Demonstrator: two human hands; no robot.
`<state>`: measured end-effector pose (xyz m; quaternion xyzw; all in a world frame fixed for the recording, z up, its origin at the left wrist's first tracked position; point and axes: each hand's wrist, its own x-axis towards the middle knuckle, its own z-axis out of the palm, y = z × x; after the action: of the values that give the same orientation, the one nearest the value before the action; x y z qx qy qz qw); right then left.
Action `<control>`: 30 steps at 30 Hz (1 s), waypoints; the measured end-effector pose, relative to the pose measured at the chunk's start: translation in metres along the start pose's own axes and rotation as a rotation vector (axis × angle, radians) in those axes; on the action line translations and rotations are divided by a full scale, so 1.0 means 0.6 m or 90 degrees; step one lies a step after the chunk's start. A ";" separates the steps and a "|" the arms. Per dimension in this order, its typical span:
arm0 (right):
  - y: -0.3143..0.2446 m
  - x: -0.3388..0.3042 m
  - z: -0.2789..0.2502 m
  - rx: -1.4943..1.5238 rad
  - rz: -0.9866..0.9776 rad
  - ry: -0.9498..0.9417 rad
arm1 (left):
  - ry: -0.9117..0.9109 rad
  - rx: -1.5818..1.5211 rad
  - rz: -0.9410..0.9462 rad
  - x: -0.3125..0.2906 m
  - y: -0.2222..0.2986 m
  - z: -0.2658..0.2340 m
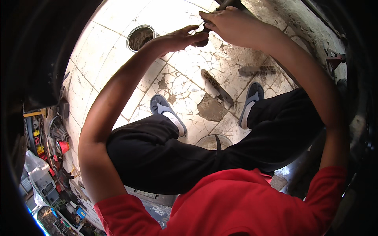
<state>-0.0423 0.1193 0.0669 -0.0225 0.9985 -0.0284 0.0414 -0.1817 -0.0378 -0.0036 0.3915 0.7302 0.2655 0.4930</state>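
Observation:
Both my arms reach out to the top of the view, above a cracked white tiled floor [185, 74]. My right hand [226, 23] is closed around a dark object [230, 4] at the upper edge. My left hand [183, 37] touches a small dark rounded part [201, 41] just below it, fingers curled about it. What the dark parts are cannot be told. Below are my black trousers and two grey and white shoes [167, 114] [251, 102].
A wire brush [216, 87] lies on the tiles between my shoes, another brush [258, 70] to its right. A round metal tin [139, 37] stands at the upper left. Assorted tools and parts [55, 149] crowd the left edge. A second round container [208, 141] shows between my legs.

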 end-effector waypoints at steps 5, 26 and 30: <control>0.031 0.001 0.031 -0.023 -0.049 0.103 | 0.067 -0.012 0.050 0.010 -0.011 0.010; 0.053 0.021 0.055 -0.105 -0.229 0.100 | -0.044 -0.129 0.050 -0.005 0.000 0.017; 0.038 0.013 0.038 -0.111 -0.216 0.068 | -0.024 -0.093 0.047 -0.005 -0.012 0.019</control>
<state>-0.0492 0.1405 0.0422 -0.1922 0.9799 0.0502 -0.0192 -0.1725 -0.0442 -0.0120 0.3863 0.6844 0.3283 0.5239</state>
